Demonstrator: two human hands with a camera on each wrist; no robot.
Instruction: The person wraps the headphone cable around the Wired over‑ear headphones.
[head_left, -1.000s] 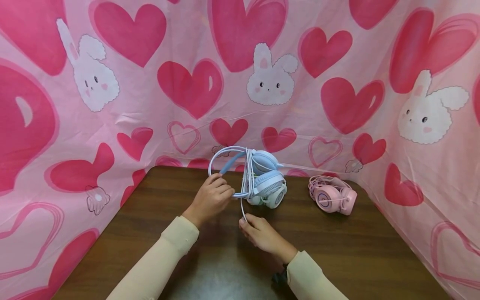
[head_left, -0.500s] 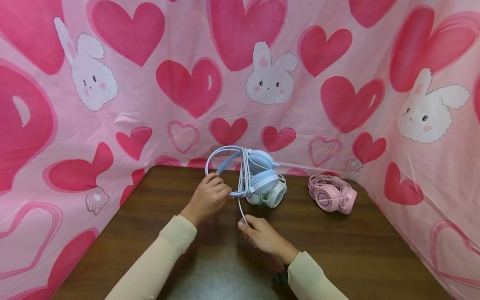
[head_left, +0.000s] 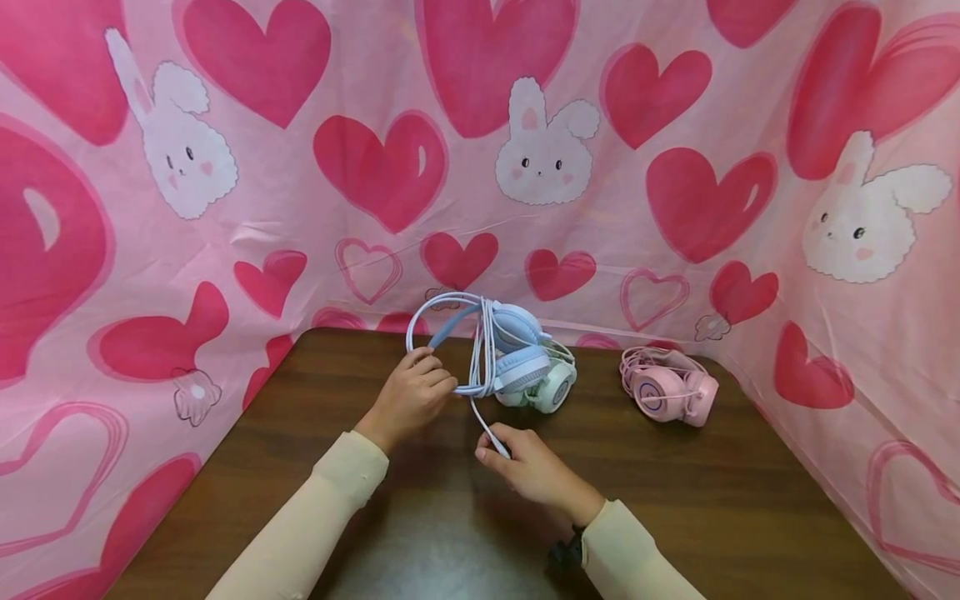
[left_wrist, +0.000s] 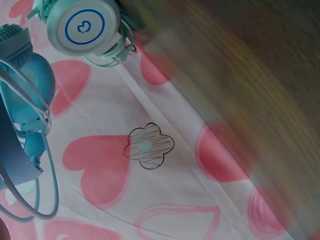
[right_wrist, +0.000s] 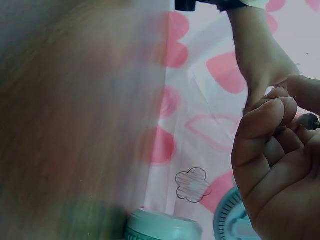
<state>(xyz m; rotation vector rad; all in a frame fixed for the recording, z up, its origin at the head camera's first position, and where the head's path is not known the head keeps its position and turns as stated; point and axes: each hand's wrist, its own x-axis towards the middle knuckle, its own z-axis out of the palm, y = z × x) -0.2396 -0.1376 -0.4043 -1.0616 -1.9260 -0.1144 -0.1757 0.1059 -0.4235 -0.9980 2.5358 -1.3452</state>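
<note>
Light-blue headphones (head_left: 522, 367) hang above the table in the head view, their white cable (head_left: 483, 342) wound several times round the headband. My left hand (head_left: 408, 396) grips the headband at its left end. Lower right, my right hand (head_left: 534, 468) pinches the loose end of the cable between thumb and fingers. A small grey tip (right_wrist: 308, 121) shows beside the right fingers in the right wrist view. Only part of the blue headphones appears at the left edge of the left wrist view. Mint-green headphones (head_left: 558, 387) sit on the table behind them, partly covered.
Pink headphones (head_left: 662, 395) with a bundled cable lie at the back right of the dark wooden table (head_left: 465, 542). A pink cloth (head_left: 465, 200) printed with hearts and rabbits encloses the table's back and sides.
My left hand and the blue headphones have shifted slightly left, uncovering more of the mint-green pair. A thicker white piece of the cable now shows at my right fingers.
</note>
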